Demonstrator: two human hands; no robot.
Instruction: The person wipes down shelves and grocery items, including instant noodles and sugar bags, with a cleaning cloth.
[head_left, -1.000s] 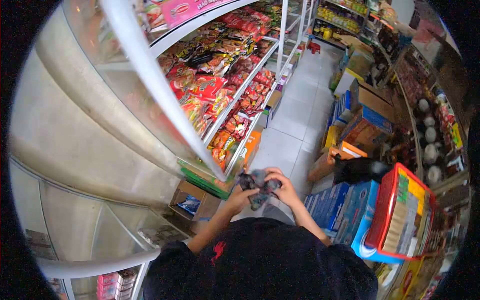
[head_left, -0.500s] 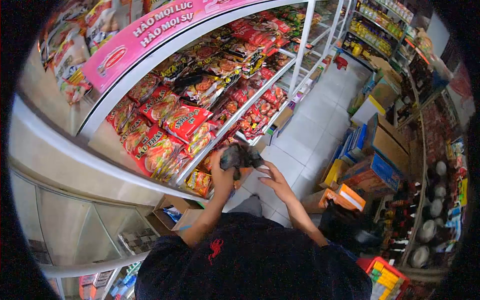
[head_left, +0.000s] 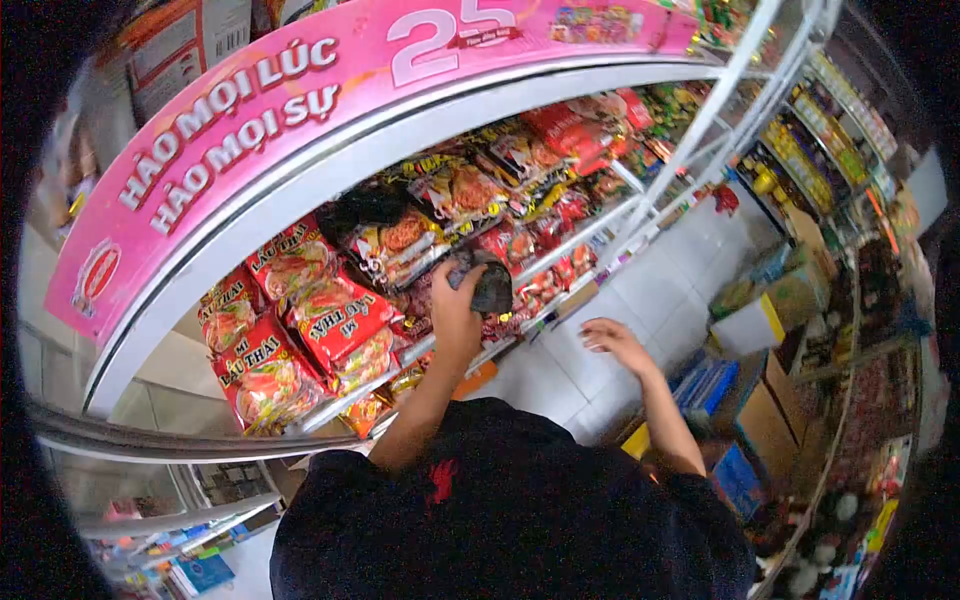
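Observation:
In the head view, my left hand (head_left: 459, 300) grips a crumpled dark grey cloth (head_left: 492, 288), its fingers bent over the near side. The cloth is in front of the noodle shelf, beside stacked packets in dark wrappers (head_left: 400, 243). Red noodle packets (head_left: 335, 318) lie to the left of that hand. Out over the floor, apart from the shelf, my right hand (head_left: 618, 343) holds nothing, its fingers loosely stretched out. A black, soft-looking bundle (head_left: 372, 212) rests on the packets farther back; what it is cannot be made out.
A pink printed banner (head_left: 250, 140) curves along the shelf above. White metal posts (head_left: 725, 100) rise at the shelf's right end. Cardboard boxes (head_left: 770, 410) stand on the tiled floor (head_left: 640, 285) to the right, near shelves of bottles (head_left: 800, 160).
My left hand has carried the dark cloth up toward the shelf. My right hand has moved away from the cloth to the right. The view has shifted, showing more banner.

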